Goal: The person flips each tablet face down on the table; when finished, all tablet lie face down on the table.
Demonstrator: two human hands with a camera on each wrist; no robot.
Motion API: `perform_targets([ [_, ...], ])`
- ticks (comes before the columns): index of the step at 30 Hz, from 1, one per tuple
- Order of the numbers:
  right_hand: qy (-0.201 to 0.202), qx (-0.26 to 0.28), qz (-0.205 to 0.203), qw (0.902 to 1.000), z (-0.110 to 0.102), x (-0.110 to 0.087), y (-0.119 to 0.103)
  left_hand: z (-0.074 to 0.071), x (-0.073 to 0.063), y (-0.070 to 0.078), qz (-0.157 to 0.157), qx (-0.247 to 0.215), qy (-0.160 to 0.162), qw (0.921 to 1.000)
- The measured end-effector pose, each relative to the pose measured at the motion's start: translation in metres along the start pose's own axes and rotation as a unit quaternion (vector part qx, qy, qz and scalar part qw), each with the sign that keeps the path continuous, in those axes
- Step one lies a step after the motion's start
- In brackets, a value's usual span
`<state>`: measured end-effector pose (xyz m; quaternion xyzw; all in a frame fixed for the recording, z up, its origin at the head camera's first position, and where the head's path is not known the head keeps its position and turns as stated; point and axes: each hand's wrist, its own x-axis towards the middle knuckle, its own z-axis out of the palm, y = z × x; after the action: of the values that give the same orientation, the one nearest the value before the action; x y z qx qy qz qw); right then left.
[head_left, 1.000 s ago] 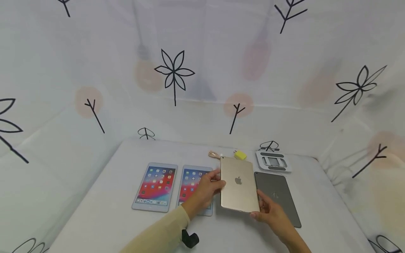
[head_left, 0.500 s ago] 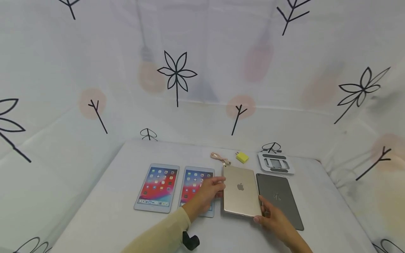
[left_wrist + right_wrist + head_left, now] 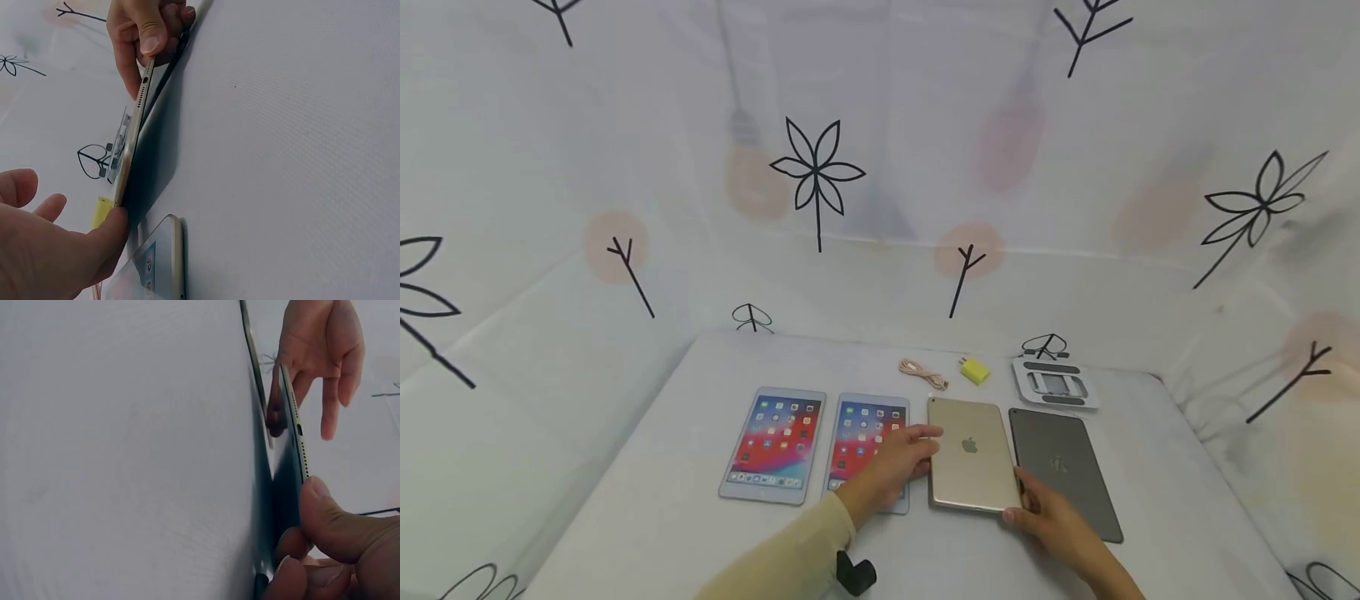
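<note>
A gold tablet (image 3: 973, 458) lies face down between my hands, tilted slightly off the table, its dark screen side facing the white cloth. My right hand (image 3: 1056, 525) pinches its near right corner, thumb at the port edge (image 3: 300, 430) and fingers below. At its left edge, my left hand (image 3: 887, 467) supports it with one digit underneath; the other fingers extend loosely, two of them off the tablet in the left wrist view. To the right lies a dark grey tablet (image 3: 1063, 467), back up. A white tablet (image 3: 868, 433) with a lit screen is partly hidden under my left forearm.
Another white tablet (image 3: 773, 446) with a lit screen lies farther left. Along the back sit a coiled pinkish cable (image 3: 923, 373), a yellow charger plug (image 3: 974, 370) and a folded silver stand (image 3: 1055, 383). Patterned white cloth (image 3: 880, 283) hangs behind the table.
The gold tablet has come down toward the table and nearer me, uncovering the cable and plug. My left fingers have loosened at its edge; my right hand keeps its corner grip.
</note>
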<state>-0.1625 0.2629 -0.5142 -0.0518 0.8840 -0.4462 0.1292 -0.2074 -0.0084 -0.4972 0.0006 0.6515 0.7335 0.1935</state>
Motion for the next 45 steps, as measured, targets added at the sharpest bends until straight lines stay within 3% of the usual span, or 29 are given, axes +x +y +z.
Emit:
perform_targets([
  [11,0.007,-0.070,0.010,0.9975,0.008,-0.001,-0.007,0.001,0.001,0.001,-0.016,-0.008,-0.018,0.9997],
  [17,0.018,-0.117,0.013,0.9929,0.011,-0.001,-0.014,0.011,0.000,0.003,-0.008,0.039,0.000,0.9992],
  [25,0.024,-0.228,-0.032,0.9729,0.015,0.001,-0.016,0.022,-0.006,0.003,0.017,0.108,0.017,0.9939],
  [32,0.028,-0.241,-0.035,0.9695,0.015,0.002,-0.017,0.022,-0.007,0.003,0.020,0.084,0.010,0.9962],
  [35,0.033,-0.253,-0.028,0.9666,0.016,0.002,-0.018,0.018,-0.010,0.010,0.006,0.106,0.016,0.9942],
  [37,0.042,-0.254,-0.023,0.9660,0.018,0.002,-0.021,0.013,-0.011,0.018,-0.001,0.130,0.031,0.9910],
  [40,0.057,-0.221,-0.013,0.9736,0.020,0.002,-0.031,-0.002,-0.010,0.031,0.006,0.158,0.058,0.9858],
  [45,0.063,-0.062,-0.018,0.9959,0.026,0.008,-0.053,-0.045,-0.010,0.044,0.018,0.165,0.097,0.9814],
])
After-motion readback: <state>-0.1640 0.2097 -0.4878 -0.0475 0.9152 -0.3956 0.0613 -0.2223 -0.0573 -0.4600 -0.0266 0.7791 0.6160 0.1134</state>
